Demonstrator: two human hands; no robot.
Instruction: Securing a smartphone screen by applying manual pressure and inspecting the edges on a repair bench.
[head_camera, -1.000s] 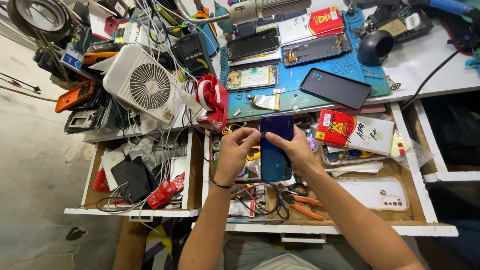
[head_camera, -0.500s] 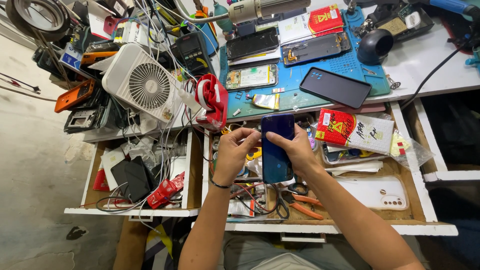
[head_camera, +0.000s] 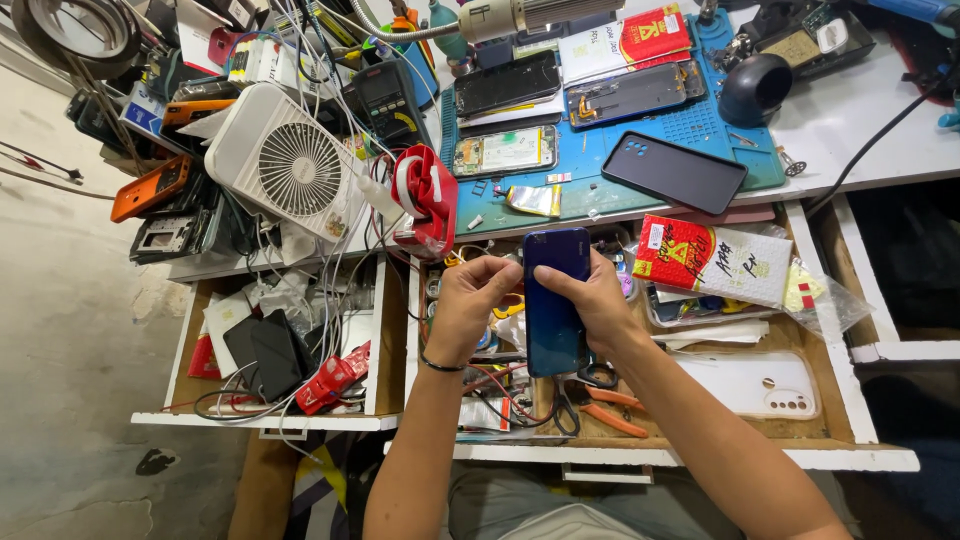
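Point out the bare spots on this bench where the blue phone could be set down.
Bare white benchtop right of the blue mat, crossed by a black cable. A smaller patch of mat lies left of the black phone. The open drawers and the fan side are crowded.

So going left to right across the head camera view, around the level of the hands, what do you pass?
Orange phone case → white fan → red tape dispenser → left hand → blue phone held in both hands → right hand → red and white packet → clear bag.
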